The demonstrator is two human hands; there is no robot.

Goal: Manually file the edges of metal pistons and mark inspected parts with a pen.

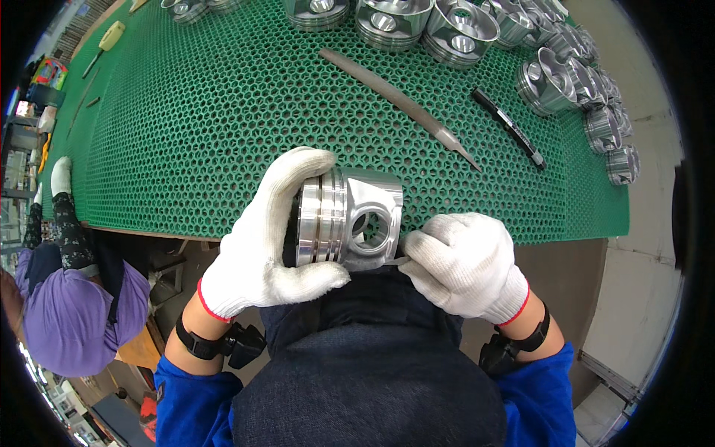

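Note:
A shiny metal piston (372, 197) lies on its side at the near edge of the table, its ring grooves toward the left and its round pin hole facing up. My gloved left hand (261, 238) grips it by the grooved end, fingers over the far side and thumb along the near side. My gloved right hand (465, 261) is closed beside the piston's open end. From its fingertips a thin, pale metal tip (398, 261) reaches to the piston's lower rim; the rest of that tool is hidden in the fist.
Green honeycomb matting (223, 127) covers the table. Beyond the piston lie a half-round file (395, 97) and a black marker (510, 128). Several more pistons (462, 33) stand along the far and right edges. A yellow-handled tool (112, 36) lies far left; a co-worker in a purple head covering (82, 313) is at left.

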